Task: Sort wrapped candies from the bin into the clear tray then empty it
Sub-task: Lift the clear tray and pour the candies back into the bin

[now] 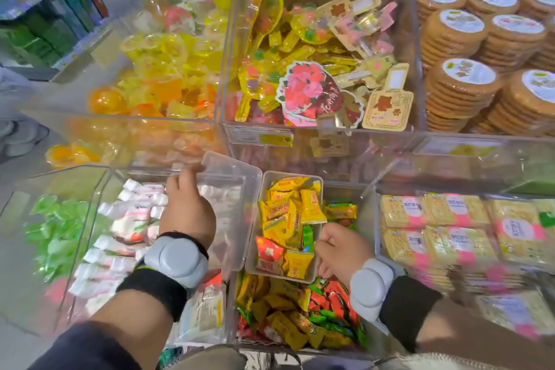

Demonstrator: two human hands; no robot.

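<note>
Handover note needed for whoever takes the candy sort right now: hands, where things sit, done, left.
Left hand: gripping the far edge of a clear lid or flat container over the white-sweets bin; whether it belongs to the tray is unclear.
Right hand: curled at the right rim of the clear tray; whether it holds a candy cannot be told.
Tray sits on top of the mixed candy bin, holding mostly yellow wrapped candies, plus a red one and a green one.
Done: tray looks near full.
Left: many yellow, red and green candies remain in the bin; tray not yet emptied.
</note>
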